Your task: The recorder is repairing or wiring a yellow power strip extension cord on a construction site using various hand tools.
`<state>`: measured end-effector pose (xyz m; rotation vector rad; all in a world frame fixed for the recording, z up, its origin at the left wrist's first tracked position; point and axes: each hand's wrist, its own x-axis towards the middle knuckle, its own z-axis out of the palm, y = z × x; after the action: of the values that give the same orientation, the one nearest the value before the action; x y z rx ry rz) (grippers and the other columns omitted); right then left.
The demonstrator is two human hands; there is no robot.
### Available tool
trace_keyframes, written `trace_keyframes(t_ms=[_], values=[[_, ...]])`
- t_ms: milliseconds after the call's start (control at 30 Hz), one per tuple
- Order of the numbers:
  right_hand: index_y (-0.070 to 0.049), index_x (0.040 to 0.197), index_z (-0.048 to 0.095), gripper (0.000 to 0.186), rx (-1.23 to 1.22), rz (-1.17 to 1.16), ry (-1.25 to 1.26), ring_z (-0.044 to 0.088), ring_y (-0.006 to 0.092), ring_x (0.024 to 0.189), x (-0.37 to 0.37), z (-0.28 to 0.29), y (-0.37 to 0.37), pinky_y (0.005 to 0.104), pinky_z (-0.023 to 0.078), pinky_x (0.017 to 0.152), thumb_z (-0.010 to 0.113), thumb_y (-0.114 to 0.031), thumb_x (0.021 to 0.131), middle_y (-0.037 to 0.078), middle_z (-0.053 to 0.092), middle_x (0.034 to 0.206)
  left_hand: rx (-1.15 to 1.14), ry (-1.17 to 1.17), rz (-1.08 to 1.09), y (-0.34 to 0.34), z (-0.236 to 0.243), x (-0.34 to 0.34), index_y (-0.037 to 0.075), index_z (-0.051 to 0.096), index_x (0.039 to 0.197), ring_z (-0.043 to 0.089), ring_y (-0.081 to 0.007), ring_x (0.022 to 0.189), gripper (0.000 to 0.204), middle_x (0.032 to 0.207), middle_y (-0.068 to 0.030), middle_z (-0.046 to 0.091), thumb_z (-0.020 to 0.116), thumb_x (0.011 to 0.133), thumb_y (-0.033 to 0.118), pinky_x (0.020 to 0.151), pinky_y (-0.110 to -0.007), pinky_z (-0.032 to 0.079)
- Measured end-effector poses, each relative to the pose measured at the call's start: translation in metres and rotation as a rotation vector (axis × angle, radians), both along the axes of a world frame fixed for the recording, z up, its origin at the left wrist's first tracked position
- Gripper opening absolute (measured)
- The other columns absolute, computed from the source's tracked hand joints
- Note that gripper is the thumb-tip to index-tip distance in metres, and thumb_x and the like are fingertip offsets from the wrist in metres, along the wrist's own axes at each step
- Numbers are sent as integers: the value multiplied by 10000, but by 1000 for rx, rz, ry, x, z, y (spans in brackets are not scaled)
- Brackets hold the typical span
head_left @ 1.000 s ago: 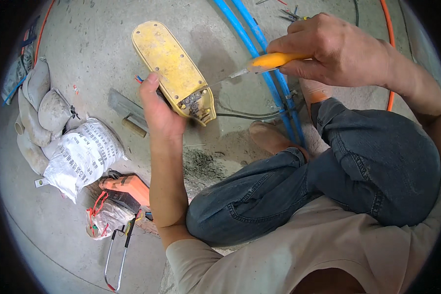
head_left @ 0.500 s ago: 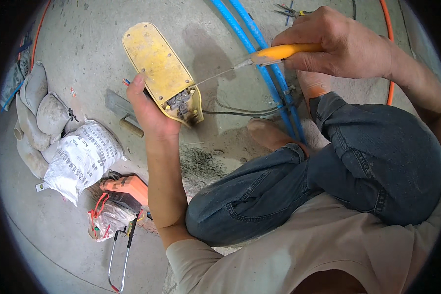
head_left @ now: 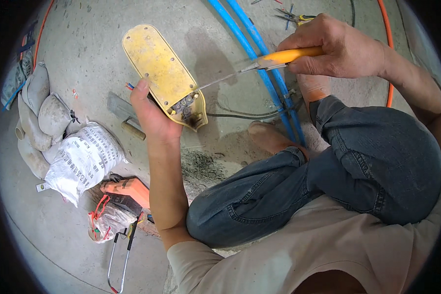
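Note:
My left hand (head_left: 154, 115) holds an elongated, dusty yellow plastic casing (head_left: 159, 63), its lower end exposing a metal terminal block (head_left: 183, 103) with a dark, sooty patch beside it. Short colored wire ends (head_left: 129, 86) poke out by my thumb. In my right hand (head_left: 343, 54) is a screwdriver (head_left: 279, 58) with a yellow-orange handle, gripped between thumb and fingers. Its long thin shaft reaches down-left to the casing's right edge near the terminals; whether the tip touches is too small to tell. A black cable (head_left: 245, 116) runs rightward from beside the casing.
Blue pipes (head_left: 245, 39), an orange hose (head_left: 388, 34) and pliers (head_left: 293, 18) lie on the concrete floor. A metal trowel (head_left: 120, 110), grey sacks (head_left: 51, 117), a white sack (head_left: 90, 159), an orange tool (head_left: 130, 188) and a plastic bag (head_left: 108, 223) are at left. My bent legs (head_left: 367, 161) occupy the right.
Over the last second the casing has shifted left and slightly down. My right hand and the screwdriver moved up, then slightly back down, staying pointed at the casing.

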<state>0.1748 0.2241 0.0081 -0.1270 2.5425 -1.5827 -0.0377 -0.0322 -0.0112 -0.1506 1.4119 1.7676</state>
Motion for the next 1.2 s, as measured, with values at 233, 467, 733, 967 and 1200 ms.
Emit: trace_keyframes(t_ms=[233, 467, 733, 967, 1200], values=[[48, 1115, 631, 321, 69, 45, 100, 657, 198, 663, -7, 0, -1, 285, 555, 626, 669, -147, 863, 147, 674, 864, -30, -9, -9, 4, 0, 1, -21, 420, 1339, 619, -328, 1013, 651, 1238, -227, 564, 532, 821, 356, 862, -415, 520], [26, 1061, 655, 283, -46, 57, -205, 638, 253, 693, -23, 29, 0, 332, 512, 606, 603, -219, 928, 169, 662, 816, -37, -38, 43, 6, 1, 3, -10, 467, 1296, 627, -308, 1000, 559, 1199, -202, 593, 511, 849, 322, 849, -408, 525], [29, 1053, 646, 287, -79, 67, -219, 636, 276, 744, -27, 25, 0, 358, 515, 653, 626, -217, 907, 169, 658, 855, -86, -95, 54, 8, -2, 8, 19, 538, 1196, 645, -260, 941, 449, 1093, -116, 646, 524, 869, 327, 818, -393, 533], [35, 1128, 630, 323, 73, 37, 32, 683, 221, 790, -14, 1, -10, 304, 567, 706, 663, -148, 863, 163, 682, 924, -122, -86, 25, 5, -6, 9, 27, 541, 1197, 644, -257, 927, 450, 1090, -113, 645, 523, 873, 339, 812, -394, 533], [25, 1167, 614, 347, -136, -88, 15, 664, 204, 869, -1, -25, -4, 313, 549, 785, 652, -172, 883, 146, 673, 992, -52, -75, -4, -2, -12, 6, 26, 537, 1208, 646, -257, 933, 451, 1095, -116, 642, 495, 881, 333, 808, -396, 536]])
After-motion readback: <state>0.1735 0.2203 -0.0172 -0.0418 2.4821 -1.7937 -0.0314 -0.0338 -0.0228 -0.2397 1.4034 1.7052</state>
